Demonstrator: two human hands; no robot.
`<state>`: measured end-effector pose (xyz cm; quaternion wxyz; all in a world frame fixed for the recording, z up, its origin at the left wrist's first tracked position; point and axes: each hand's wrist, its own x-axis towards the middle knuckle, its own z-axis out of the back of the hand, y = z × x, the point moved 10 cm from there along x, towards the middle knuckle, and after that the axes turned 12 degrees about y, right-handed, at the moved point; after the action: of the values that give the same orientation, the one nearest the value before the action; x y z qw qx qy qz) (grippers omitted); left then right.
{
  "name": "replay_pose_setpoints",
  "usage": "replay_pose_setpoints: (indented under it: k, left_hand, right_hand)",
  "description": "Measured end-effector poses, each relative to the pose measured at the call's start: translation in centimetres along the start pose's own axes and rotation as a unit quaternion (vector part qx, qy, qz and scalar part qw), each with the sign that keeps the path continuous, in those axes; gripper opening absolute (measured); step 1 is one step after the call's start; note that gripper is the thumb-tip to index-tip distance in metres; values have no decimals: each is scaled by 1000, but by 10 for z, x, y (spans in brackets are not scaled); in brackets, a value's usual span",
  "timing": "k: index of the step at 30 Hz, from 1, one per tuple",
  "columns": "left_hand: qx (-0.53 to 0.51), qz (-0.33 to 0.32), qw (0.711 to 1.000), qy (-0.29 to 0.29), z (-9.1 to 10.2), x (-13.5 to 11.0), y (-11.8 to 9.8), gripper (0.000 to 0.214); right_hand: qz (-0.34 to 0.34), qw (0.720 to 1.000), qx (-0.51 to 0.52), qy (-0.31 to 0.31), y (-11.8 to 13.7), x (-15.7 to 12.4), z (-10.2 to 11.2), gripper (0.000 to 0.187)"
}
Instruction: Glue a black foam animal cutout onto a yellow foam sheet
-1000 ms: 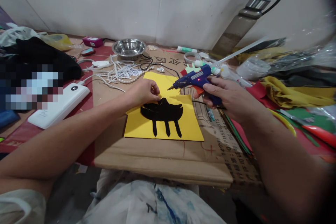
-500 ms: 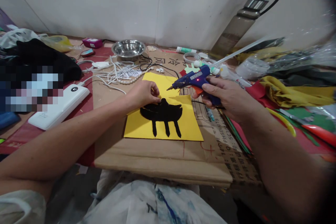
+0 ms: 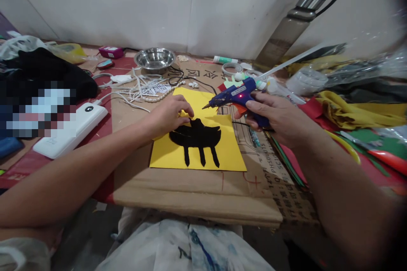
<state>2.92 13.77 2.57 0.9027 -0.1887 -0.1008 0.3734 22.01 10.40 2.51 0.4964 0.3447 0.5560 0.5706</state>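
Note:
A yellow sheet [image 3: 232, 159] lies on the cardboard in front of me. On it is a black cutout [image 3: 197, 137] with a wide curved body and three pointed legs. My left hand [image 3: 173, 114] rests at the cutout's upper left edge, thumb and forefinger curled together on a bit of black at its top. My right hand [image 3: 270, 112] grips a blue hot glue gun [image 3: 237, 92], its red light lit and a clear glue stick [image 3: 286, 61] poking out of the back. The nozzle points down left, above the sheet and apart from the cutout.
A metal bowl [image 3: 154, 59], a string of pearl beads [image 3: 155, 99] and white strips stand behind. At left is a white power bank [image 3: 70, 131]. Rightward lie tape rolls [image 3: 232, 69], yellow cloth [image 3: 356, 112], and orange-handled scissors [image 3: 386, 159]. A tall bottle [image 3: 286, 29] leans by the wall.
My left fingers have shifted slightly left and up along the cutout's top edge, loosening their bend a little. The glue gun stays nearly in place.

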Motion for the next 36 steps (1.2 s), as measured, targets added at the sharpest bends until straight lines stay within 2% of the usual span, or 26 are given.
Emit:
replay_pose_setpoints:
  k: [5,18,31,36]
  left_hand:
    - [28,-94,995,33,-7,-6,-18,12]
    - [89,-150,980,94,-15,-11,-26,23]
    - [152,-136,973,105,-18,-15,-31,26]
    - [142,-114,980,79,-14,-14,-28,26]
  right_hand:
    - [-7,1000,0,-7,1,-1,2,11]
    - [-12,1000,1,-26,0,-1,6,10]
    - [-8,1000,14,-10,2,-1,1,11]
    - [-11,1000,27,-11,2,-1,0,9]
